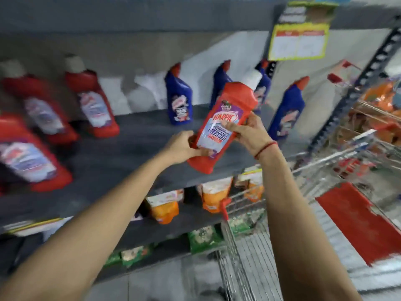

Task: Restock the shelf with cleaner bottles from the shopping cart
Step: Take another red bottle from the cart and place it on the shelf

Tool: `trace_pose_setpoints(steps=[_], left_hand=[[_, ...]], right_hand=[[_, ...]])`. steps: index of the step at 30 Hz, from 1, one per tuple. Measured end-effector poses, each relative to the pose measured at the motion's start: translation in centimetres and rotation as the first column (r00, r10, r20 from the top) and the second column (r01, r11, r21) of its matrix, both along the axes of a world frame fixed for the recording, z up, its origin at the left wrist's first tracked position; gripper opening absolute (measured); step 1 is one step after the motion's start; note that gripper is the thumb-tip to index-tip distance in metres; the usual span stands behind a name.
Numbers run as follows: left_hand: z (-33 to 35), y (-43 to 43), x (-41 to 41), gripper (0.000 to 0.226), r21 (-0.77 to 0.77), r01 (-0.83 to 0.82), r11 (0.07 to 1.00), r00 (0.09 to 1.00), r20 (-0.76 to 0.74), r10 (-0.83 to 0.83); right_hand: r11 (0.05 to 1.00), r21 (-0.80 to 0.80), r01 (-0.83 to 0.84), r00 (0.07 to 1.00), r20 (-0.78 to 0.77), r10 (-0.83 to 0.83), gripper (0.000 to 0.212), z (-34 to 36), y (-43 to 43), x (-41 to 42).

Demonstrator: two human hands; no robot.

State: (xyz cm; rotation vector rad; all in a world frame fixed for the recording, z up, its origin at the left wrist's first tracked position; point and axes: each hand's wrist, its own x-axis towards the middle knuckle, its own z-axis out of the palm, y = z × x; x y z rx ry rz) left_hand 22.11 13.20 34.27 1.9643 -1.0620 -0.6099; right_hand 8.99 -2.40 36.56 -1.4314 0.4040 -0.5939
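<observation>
Two hands, left and right, each grip clenched around one red bottle; three red, four blue bottles on shelf.

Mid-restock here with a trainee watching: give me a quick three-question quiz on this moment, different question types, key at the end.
1. True or false: the red Harpic bathroom cleaner bottle is held by both the left hand and the right hand.
2. Which colour are the bottles standing on the shelf left of the held bottle? A) red B) green C) yellow
3. Fill in: the blue bottles have ____ caps.

Key: 1 true; 2 A; 3 red. The held bottle is tilted above the shelf and not yet set down, with the shopping cart at lower right.
</observation>
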Motion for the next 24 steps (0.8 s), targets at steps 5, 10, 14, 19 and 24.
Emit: trace_pose_setpoints(steps=[5,10,14,19,24], left_hand=[[-0.8,8.1,6.1,0.05,-0.062,-0.199,0.978,0.98,-0.013,0.198],[-2.8,14.7,9.2,0.094,-0.137,-0.408,0.903,0.913,-0.092,0.398],[-4.7,17.8,10.7,0.057,-0.133,-0.496,0.858,0.868,-0.039,0.496],[-6.2,18.9,11.3,0.062,-0.189,-0.535,0.823,0.841,-0.03,0.54],[-6.9,18.2,12.3,0.068,-0.171,-0.53,0.83,0.844,-0.013,0.536]], right_hand=[[0.965,-0.167,-0.203,0.979,-0.053,0.197,0.034,1.4,6.8,8.9],[0.883,-0.256,-0.392,0.919,-0.138,0.368,0.042,1.7,13.7,15.8],[0.791,-0.326,-0.517,0.855,-0.246,0.457,0.055,0.9,17.3,19.1],[0.76,-0.316,-0.568,0.819,-0.312,0.482,0.062,-0.3,18.3,20.6],[0.769,-0.288,-0.57,0.815,-0.317,0.485,0.059,-0.1,17.9,20.8]])
